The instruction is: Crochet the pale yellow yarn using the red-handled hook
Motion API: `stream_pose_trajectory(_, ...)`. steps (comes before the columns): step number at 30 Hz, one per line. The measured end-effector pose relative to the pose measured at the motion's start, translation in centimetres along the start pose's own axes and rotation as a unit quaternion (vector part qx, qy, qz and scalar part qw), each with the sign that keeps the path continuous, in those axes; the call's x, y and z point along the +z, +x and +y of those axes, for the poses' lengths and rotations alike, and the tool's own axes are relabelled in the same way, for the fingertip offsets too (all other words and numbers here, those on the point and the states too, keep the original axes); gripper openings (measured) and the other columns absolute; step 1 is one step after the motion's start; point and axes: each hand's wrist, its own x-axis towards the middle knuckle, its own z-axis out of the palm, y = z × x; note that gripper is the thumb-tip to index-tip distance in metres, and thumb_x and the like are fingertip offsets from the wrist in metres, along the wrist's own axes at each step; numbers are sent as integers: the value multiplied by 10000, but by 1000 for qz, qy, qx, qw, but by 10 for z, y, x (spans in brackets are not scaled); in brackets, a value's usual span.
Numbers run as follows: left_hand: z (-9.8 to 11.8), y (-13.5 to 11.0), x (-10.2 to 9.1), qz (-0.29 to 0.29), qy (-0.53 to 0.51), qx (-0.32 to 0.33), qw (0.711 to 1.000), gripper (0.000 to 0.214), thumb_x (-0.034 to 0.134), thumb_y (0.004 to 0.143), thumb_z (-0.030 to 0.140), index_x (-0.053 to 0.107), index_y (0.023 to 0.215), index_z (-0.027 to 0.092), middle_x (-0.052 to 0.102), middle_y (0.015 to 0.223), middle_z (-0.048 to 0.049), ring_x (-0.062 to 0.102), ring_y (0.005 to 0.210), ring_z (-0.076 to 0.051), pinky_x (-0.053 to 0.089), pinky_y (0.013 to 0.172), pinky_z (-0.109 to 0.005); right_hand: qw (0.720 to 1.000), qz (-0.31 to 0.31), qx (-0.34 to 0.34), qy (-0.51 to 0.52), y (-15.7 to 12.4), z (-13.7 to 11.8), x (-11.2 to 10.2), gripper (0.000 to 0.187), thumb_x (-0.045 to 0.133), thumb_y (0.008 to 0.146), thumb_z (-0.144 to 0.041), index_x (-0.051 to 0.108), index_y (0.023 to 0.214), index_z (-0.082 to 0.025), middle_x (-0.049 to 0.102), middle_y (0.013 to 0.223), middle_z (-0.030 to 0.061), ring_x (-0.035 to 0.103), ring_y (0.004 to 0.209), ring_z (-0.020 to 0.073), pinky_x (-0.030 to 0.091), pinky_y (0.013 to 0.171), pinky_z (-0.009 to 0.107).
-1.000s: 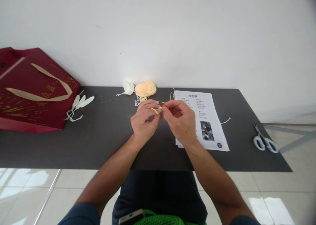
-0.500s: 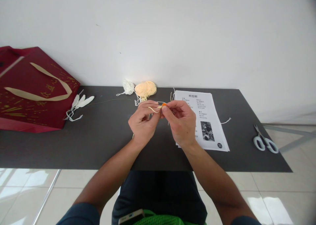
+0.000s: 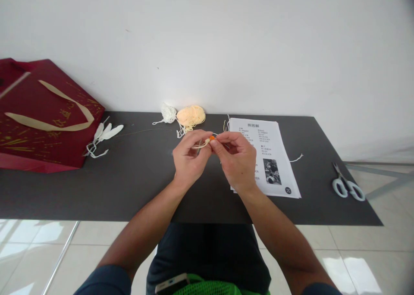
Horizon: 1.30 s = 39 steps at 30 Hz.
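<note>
My left hand [image 3: 190,156] is closed in a pinch, with cream yarn [image 3: 203,145] between thumb and forefinger and a loose strand showing across the fingers. Against its fingertips, my right hand [image 3: 239,159] pinches a small orange piece [image 3: 212,137], mostly hidden, so its kind is unclear. Both hands hover over the dark table, thumbs almost touching. Behind them lie a peach yarn ball [image 3: 191,115] and a smaller white yarn ball [image 3: 168,113], with loose strands trailing toward my hands.
Printed sheets [image 3: 281,157] lie partly under my right hand. Scissors [image 3: 347,183] rest near the right edge of the dark table [image 3: 136,191]. White crocheted pieces [image 3: 108,132] with yarn tails lie beside a red gift bag [image 3: 48,118] on the left. The wall [image 3: 207,49] borders the back.
My left hand has turned slightly and shifted a little to the right, and the yarn strand at its fingers has changed shape. My right hand stays almost in place.
</note>
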Motion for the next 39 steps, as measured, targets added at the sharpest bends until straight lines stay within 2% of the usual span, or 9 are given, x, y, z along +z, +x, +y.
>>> stream_pose_trajectory(4, 2, 0, -1, 1, -3, -28, 1000, 132, 799, 863, 247, 824, 993, 244, 777, 965, -46, 714, 856, -150, 603, 777, -285, 1000, 4, -12, -25, 1, 1, -1, 197, 836, 824, -400, 729, 897, -251, 786, 852, -3, 741, 761, 153, 657, 724, 304)
stream_pose_trajectory(11, 0, -2, 1, 35, -34, -74, 996, 102, 844, 841, 272, 829, 937, 237, 809, 949, -45, 755, 864, -169, 618, 800, -312, 998, -35, -17, -48, 2, 2, -8, 181, 749, 914, -334, 782, 1085, -286, 779, 931, 6, 727, 740, 134, 638, 739, 306)
stream_pose_trajectory(23, 3, 1, 8, 14, -103, -125, 987, 123, 781, 895, 276, 704, 901, 180, 769, 899, -31, 699, 699, -94, 598, 645, -207, 998, -33, 23, 41, 5, 3, -3, 106, 795, 867, -306, 745, 947, -256, 771, 849, -18, 738, 722, 128, 660, 719, 283)
stream_pose_trajectory(30, -4, 1, 5, 9, -124, -175, 977, 100, 791, 886, 272, 786, 965, 211, 774, 839, -8, 722, 702, -94, 608, 675, -196, 997, -44, 37, 56, 6, 7, -6, 133, 795, 864, -321, 734, 965, -260, 775, 896, -16, 767, 787, 144, 696, 802, 323)
stream_pose_trajectory(35, -6, 1, 2, 2, -92, -201, 975, 163, 806, 870, 355, 800, 941, 209, 784, 847, -18, 724, 721, -118, 614, 716, -237, 996, -61, 49, 54, 8, 5, -9, 143, 802, 853, -320, 716, 944, -252, 772, 894, -18, 778, 785, 153, 708, 814, 342)
stream_pose_trajectory(39, -3, 2, -2, -17, 13, -161, 987, 201, 767, 901, 390, 794, 951, 198, 776, 880, -35, 704, 753, -134, 573, 713, -250, 996, -61, 65, 23, 12, 2, -12, 184, 807, 842, -366, 693, 901, -235, 764, 836, -18, 769, 699, 154, 705, 764, 347)
